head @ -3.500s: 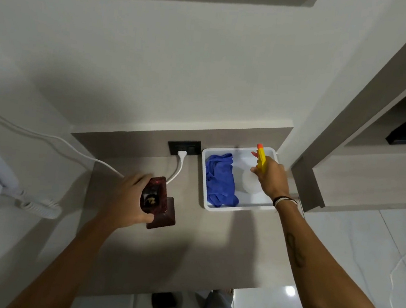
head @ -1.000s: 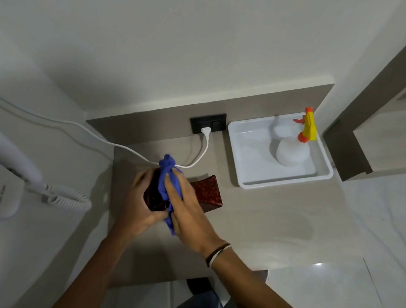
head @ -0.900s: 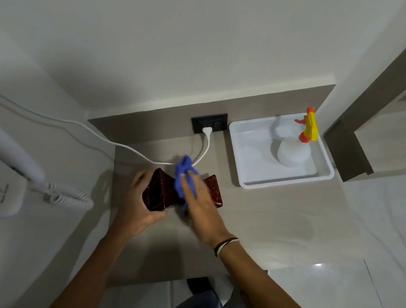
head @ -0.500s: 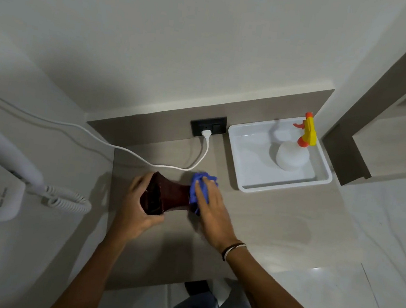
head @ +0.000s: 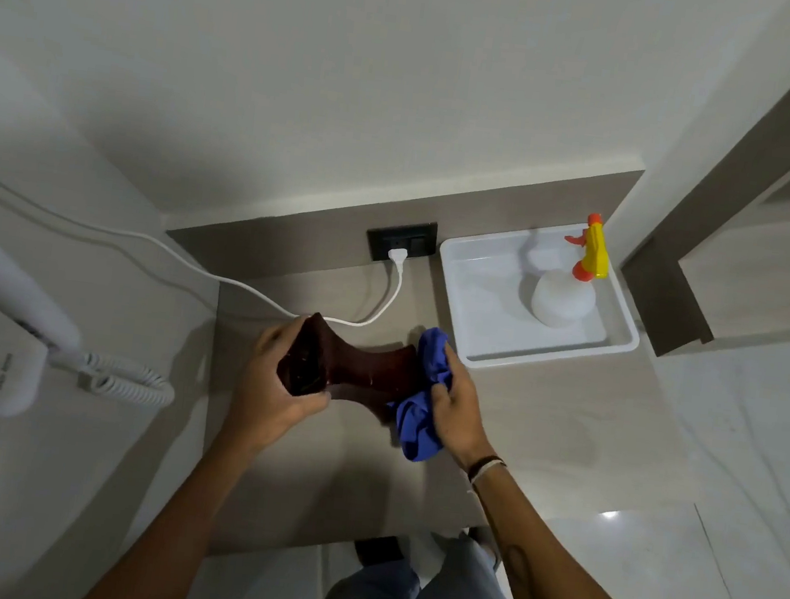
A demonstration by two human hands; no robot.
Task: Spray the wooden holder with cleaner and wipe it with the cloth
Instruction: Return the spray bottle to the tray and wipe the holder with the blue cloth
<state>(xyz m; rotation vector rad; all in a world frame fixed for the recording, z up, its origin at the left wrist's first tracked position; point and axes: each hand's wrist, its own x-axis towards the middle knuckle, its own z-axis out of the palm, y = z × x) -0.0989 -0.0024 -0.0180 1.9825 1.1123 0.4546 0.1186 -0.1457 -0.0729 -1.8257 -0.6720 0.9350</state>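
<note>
The dark reddish-brown wooden holder (head: 355,368) lies tipped on its side above the grey counter (head: 540,429). My left hand (head: 270,383) grips its open left end. The blue cloth (head: 421,400) is bunched in my right hand (head: 457,407) and pressed against the holder's right end, hiding that end. The white spray bottle (head: 563,298) with a yellow and orange trigger head stands upright in the white tray (head: 475,308) at the back right, apart from both hands.
A white cable (head: 393,294) runs from the black wall socket (head: 401,247) across the counter behind the holder. A white wall-mounted hair dryer (head: 3,304) with a coiled cord hangs at the left. A shelf unit (head: 741,270) stands at the right; my legs show below the counter edge.
My right hand left the spray bottle in the tray, took the blue cloth, and has rubbed it along the holder from the left end to the right end. My left hand tipped the holder sideways.
</note>
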